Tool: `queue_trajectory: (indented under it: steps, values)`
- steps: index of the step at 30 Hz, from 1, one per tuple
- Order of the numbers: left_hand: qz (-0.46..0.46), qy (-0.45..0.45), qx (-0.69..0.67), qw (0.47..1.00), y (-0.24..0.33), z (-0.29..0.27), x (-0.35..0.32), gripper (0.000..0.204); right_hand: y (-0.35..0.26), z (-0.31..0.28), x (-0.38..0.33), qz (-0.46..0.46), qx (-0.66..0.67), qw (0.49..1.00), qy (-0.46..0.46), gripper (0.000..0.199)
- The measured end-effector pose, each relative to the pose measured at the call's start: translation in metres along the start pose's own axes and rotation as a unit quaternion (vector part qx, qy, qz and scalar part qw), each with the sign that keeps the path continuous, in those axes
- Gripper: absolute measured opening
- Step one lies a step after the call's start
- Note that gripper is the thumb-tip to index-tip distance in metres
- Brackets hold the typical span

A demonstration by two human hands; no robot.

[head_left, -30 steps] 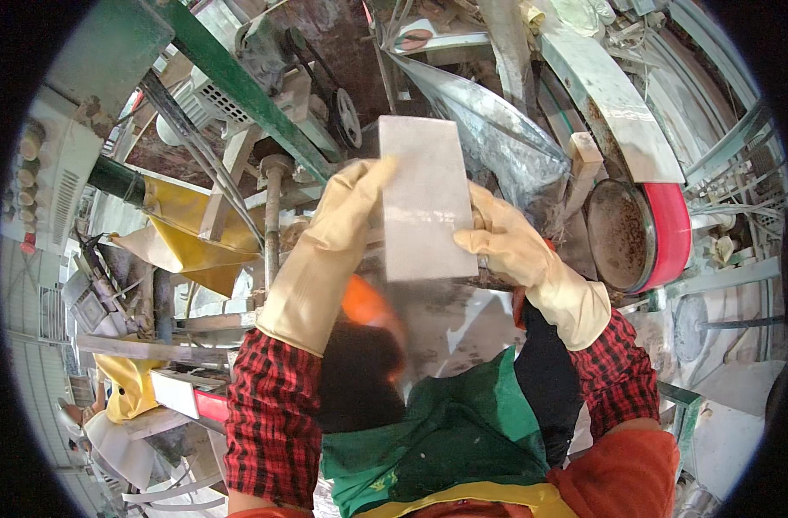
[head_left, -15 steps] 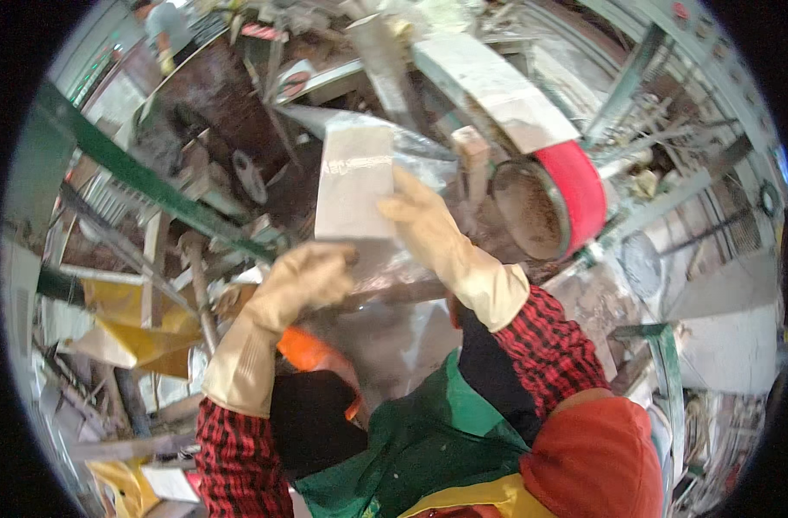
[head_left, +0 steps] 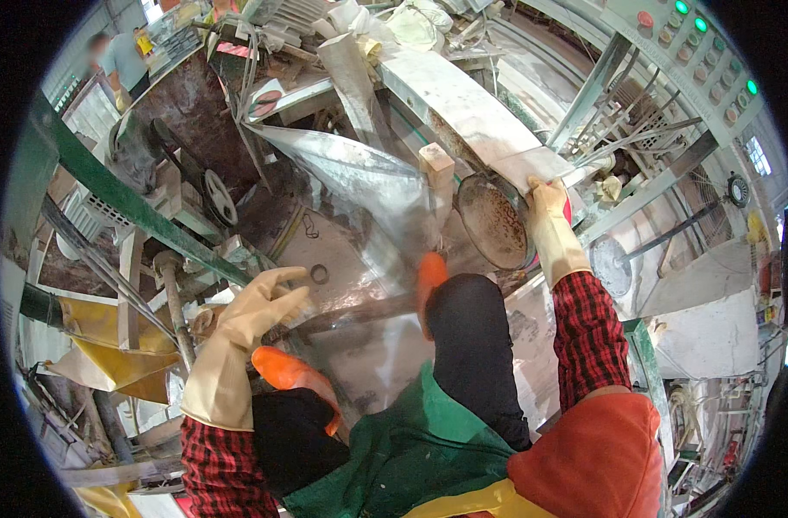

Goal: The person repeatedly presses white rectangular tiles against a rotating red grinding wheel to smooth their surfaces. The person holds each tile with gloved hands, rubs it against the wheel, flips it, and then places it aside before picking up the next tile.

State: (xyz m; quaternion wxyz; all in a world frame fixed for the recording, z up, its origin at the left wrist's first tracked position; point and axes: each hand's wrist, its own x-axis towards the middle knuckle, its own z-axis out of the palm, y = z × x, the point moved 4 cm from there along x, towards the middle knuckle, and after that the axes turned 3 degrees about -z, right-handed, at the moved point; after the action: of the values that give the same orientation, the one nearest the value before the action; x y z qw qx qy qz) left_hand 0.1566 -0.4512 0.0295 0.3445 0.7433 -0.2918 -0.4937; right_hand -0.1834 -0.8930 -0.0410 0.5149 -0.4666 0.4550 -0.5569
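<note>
Over at the right, my right hand [head_left: 549,216], in a cream rubber glove, is closed on the near edge of a flat pale tile [head_left: 529,164]. The tile lies on the end of a long, light-coloured conveyor [head_left: 454,91], just above its drum end. Its underside and my fingertips are partly hidden. My left hand [head_left: 264,306], gloved the same way, hangs at the left over the floor with fingers apart and nothing in them. A wooden post [head_left: 437,177] and a round rusty drum end [head_left: 493,222] are left of my right hand.
Plastic sheeting [head_left: 351,173] hangs ahead of me. A green rail [head_left: 139,207] slants across the left, with a belt-driven wheel [head_left: 219,197] behind it. At upper right is a control panel [head_left: 700,52] with lit green buttons. Another person [head_left: 125,65] stands far left.
My right hand has carried the tile from the middle to the right, onto the conveyor's end. My left hand has moved slightly left and down, its fingers spreading. My view has shifted.
</note>
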Motion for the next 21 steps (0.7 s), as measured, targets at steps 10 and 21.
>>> queue_trajectory:
  steps: [10, 21]
  values:
    - [-0.024, -0.005, 0.051, 0.998, 0.008, 0.01, 0.003, 0.058, 0.011, -0.011, 0.008, 0.005, -0.147, 0.989, 0.031, 0.035]
    - [-0.01, 0.038, 0.031, 0.999, 0.003, 0.002, -0.003, 0.056, -0.022, 0.017, 0.021, 0.102, -0.482, 0.86, -0.131, 0.041]
